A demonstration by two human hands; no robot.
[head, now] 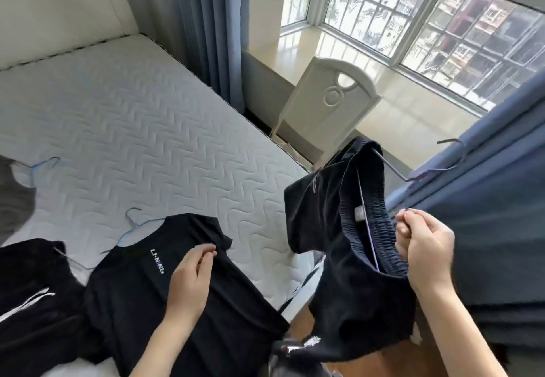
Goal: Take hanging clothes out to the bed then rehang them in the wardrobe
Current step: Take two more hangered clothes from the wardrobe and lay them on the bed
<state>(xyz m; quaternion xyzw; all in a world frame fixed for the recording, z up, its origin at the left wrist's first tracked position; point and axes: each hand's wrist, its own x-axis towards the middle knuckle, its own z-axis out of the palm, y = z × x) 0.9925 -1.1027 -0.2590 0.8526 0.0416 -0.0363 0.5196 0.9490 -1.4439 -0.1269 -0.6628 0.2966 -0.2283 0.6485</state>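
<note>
Our right hand is pinched shut on a thin grey wire hanger, holding dark elastic-waisted shorts up beside the bed. Our left hand, fingers loosely curled, rests on a black printed T-shirt lying on the white quilted mattress, gripping nothing.
</note>
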